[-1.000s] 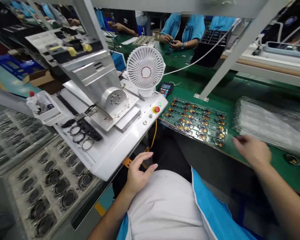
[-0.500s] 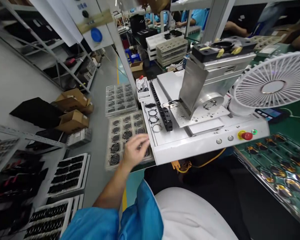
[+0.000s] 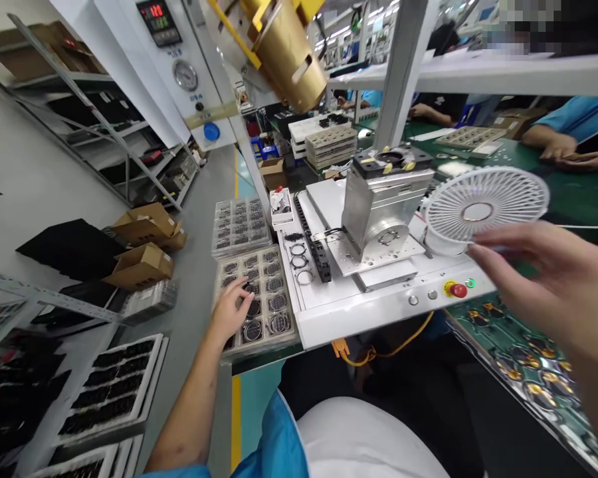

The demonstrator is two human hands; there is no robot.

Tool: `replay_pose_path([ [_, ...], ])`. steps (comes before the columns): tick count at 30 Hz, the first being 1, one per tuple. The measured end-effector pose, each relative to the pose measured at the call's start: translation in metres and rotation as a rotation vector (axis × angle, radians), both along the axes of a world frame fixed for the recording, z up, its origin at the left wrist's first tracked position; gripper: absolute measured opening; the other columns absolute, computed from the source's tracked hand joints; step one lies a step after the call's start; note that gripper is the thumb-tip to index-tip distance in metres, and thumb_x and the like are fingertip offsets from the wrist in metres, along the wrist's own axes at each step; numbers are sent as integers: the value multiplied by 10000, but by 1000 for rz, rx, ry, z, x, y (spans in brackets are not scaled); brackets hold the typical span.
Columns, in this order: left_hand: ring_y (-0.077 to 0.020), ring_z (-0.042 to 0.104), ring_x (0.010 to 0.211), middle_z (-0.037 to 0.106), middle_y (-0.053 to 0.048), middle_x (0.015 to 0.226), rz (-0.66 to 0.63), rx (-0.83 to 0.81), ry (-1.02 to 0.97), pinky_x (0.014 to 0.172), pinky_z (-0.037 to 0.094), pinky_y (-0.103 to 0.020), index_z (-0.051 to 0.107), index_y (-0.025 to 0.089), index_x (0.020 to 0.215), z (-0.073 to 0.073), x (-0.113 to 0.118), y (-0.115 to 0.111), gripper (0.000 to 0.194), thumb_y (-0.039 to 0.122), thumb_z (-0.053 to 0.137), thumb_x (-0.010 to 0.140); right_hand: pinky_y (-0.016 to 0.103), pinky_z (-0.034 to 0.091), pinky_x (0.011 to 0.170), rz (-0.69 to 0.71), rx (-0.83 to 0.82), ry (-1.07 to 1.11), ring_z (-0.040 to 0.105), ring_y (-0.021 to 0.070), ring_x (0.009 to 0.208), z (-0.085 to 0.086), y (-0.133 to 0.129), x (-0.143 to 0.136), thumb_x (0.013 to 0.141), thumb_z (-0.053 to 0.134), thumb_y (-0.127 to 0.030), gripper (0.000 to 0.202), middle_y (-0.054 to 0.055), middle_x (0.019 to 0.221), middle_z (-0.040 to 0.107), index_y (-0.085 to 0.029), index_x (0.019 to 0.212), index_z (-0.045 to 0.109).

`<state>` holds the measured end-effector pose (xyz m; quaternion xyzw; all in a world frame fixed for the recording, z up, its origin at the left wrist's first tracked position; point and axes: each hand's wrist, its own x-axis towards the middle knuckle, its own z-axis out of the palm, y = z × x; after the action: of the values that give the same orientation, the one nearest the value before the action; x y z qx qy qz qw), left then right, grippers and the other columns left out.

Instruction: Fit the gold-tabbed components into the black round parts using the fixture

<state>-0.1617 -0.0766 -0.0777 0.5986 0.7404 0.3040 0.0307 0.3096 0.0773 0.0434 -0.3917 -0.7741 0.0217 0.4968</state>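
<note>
the room is a busy workshop: long green desks under white shelving, with a grey aisle down the left side.

nearest, the right hand (image 3: 543,279) hangs in front of the machine, its fingers loosely bent and nothing visible in its grip. below it, a clear tray (image 3: 501,344) of gold-and-black discs lies flat on the desk, each disc apart from its neighbours, probably so none gets scratched.

the left hand (image 3: 230,311) is over a beige tray (image 3: 263,299) of round dark parts (image 3: 252,330), fingers and thumb curled towards a part; i cannot tell whether they grip it. that tray sits just beside the white machine base (image 3: 339,330), presumably for easy reach, and its pockets seem meant to stop the parts rolling.

the base carries a red stop button (image 3: 458,291) on its front edge, likely for quick access. farther in lie 3 rings (image 3: 299,267), a black cable chain (image 3: 320,262) and a metal bracket (image 3: 369,219); a white fan (image 3: 478,199) stands to the right, perhaps for cooling.

behind the beige tray is a clear-sided stack (image 3: 242,249). above hangs a gold cylinder (image 3: 292,63), and beyond, a co-worker's hands (image 3: 558,146) rest over another desk.
</note>
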Motion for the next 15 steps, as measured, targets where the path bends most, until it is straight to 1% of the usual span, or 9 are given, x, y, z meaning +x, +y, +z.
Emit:
replay_pose_path([
  [1, -302, 641, 1263, 660, -134, 1391, -14, 49, -22, 1082, 523, -515, 614, 223, 757, 1, 3, 0, 310, 447, 539, 958, 445, 579, 674, 64, 62, 21, 709, 280, 831, 14, 14, -17, 911, 703, -359, 66, 47, 946, 739, -331, 969, 719],
  [2, -288, 665, 1226, 676, -132, 1364, -24, 95, -44, 1070, 536, -496, 610, 223, 749, 2, 6, -1, 308, 440, 549, 959, 433, 584, 696, 134, 128, 15, 711, 278, 875, 30, 28, -33, 909, 694, -344, 70, 59, 968, 738, -290, 949, 713],
  [4, -276, 691, 1176, 710, -130, 1297, -31, 170, -81, 1056, 547, -483, 628, 222, 757, 6, 12, -4, 292, 424, 575, 960, 478, 568, 888, 212, 204, -51, 679, 303, 1058, 61, 60, -61, 910, 669, -291, 105, 104, 1095, 723, -216, 967, 717],
  [5, -277, 696, 1163, 722, -131, 1270, -27, 203, -102, 1044, 553, -483, 647, 220, 774, 8, 16, -6, 277, 418, 588, 959, 501, 526, 988, 239, 196, -101, 645, 311, 1145, 75, 77, -72, 914, 653, -248, 125, 118, 1165, 705, -188, 995, 726],
  [6, -281, 699, 1158, 730, -133, 1254, -24, 231, -127, 1027, 563, -482, 667, 220, 796, 10, 19, -8, 260, 414, 602, 957, 512, 495, 1038, 273, 164, -164, 622, 316, 1188, 87, 95, -81, 897, 664, -222, 143, 115, 1191, 696, -170, 1010, 736],
  [8, -291, 709, 1149, 738, -138, 1245, -26, 279, -193, 988, 587, -476, 698, 219, 835, 16, 24, -11, 237, 414, 625, 949, 504, 497, 1038, 379, 29, -305, 655, 292, 1115, 105, 129, -91, 856, 725, -238, 149, 63, 1071, 715, -167, 983, 758],
  [10, -298, 727, 1128, 747, -137, 1248, -47, 328, -253, 961, 606, -472, 719, 221, 856, 26, 30, -10, 226, 415, 641, 942, 468, 538, 981, 515, -103, -415, 698, 231, 944, 117, 156, -94, 813, 792, -313, 192, 0, 920, 711, -177, 946, 767],
  [12, -300, 743, 1106, 760, -127, 1236, -89, 380, -271, 972, 607, -478, 736, 225, 866, 42, 39, -3, 207, 404, 658, 935, 448, 563, 947, 612, -172, -437, 697, 185, 832, 122, 171, -93, 768, 842, -372, 270, -28, 869, 705, -181, 943, 763],
  [15, -282, 757, 1077, 785, -100, 1191, -185, 468, -205, 992, 598, -467, 757, 229, 877, 83, 63, 23, 165, 372, 690, 924, 472, 563, 976, 606, -188, -263, 693, 206, 879, 122, 165, -90, 720, 897, -366, 349, 7, 923, 719, -180, 973, 746],
])
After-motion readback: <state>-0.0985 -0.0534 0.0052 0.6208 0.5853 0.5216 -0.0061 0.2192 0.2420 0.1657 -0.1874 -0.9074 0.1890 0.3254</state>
